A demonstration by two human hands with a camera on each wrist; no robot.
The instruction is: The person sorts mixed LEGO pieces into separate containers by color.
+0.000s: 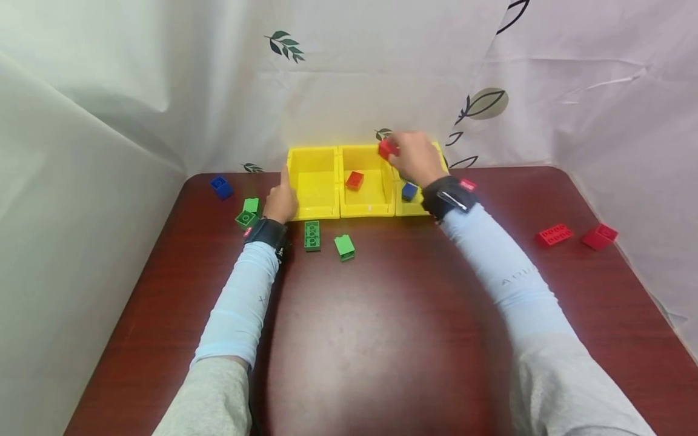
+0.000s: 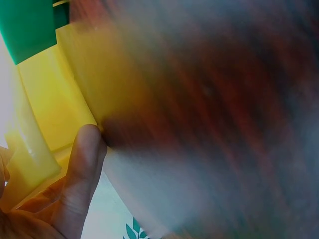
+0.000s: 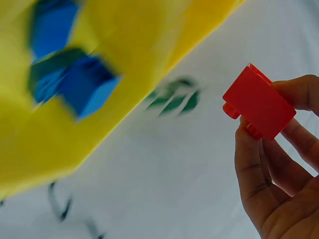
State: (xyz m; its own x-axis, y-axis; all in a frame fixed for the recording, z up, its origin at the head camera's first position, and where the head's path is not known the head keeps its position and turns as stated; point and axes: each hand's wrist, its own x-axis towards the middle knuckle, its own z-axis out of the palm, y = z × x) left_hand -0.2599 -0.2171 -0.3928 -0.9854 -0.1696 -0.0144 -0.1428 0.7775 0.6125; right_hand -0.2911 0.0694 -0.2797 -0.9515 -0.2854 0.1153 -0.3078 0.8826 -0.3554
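Note:
Three yellow bins stand in a row at the back of the table: left bin (image 1: 314, 209), middle bin (image 1: 368, 209) and right bin (image 1: 415, 209). My right hand (image 1: 394, 150) (image 3: 262, 110) pinches a red brick (image 1: 386, 147) (image 3: 254, 99) in the air above the wall between the middle and right bins. A second red brick (image 1: 354, 180) lies in the middle bin, and a blue brick (image 1: 409, 191) (image 3: 82, 84) in the right one. My left hand (image 1: 286, 189) holds the left bin's outer wall (image 2: 60, 99), with one fingertip (image 2: 87, 144) pressed on it.
Green bricks (image 1: 312, 235) (image 1: 344, 247) (image 1: 248, 212) lie in front of the bins. A blue brick (image 1: 220, 186) sits at the far left. Two red bricks (image 1: 553, 234) (image 1: 598, 236) lie at the right edge, and a small red piece (image 1: 467, 184) beside my right wrist. A white curtain encloses the table.

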